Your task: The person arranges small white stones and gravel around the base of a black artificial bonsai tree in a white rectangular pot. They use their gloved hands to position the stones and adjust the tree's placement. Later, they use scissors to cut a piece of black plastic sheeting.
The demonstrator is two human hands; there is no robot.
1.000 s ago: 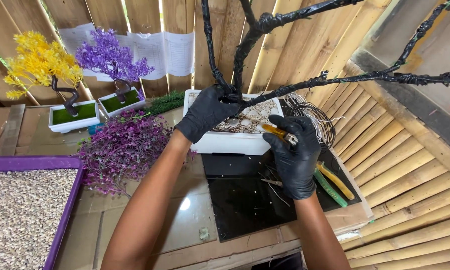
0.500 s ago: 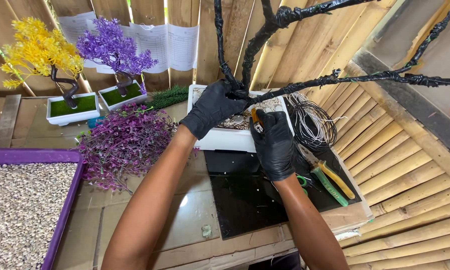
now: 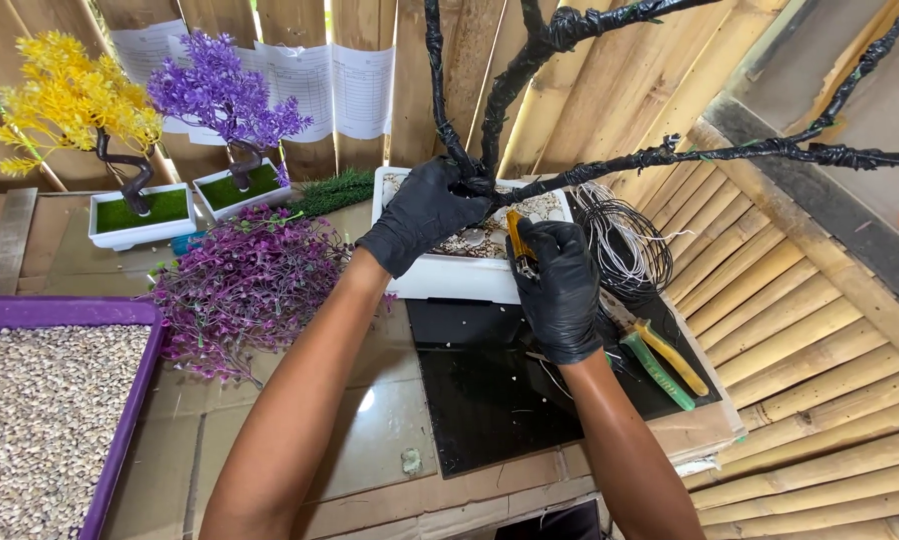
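A bare tree trunk wrapped in black tape rises from a white rectangular pot filled with pebbles. One long branch reaches far right. My left hand, in a black glove, grips the base of the trunk where the stems meet. Just to its right, my right hand, also gloved, is closed around a small yellow-handled tool whose tip points at the trunk's base over the pebbles.
A coil of thin wire lies right of the pot. Green and yellow pliers rest on a black sheet. Loose purple foliage, two finished small trees, yellow and purple, and a purple gravel tray sit at left.
My right hand has moved left and up from beside the wire coil to the trunk's base, bringing the yellow-handled tool with it. My left hand has kept its grip on the trunk.
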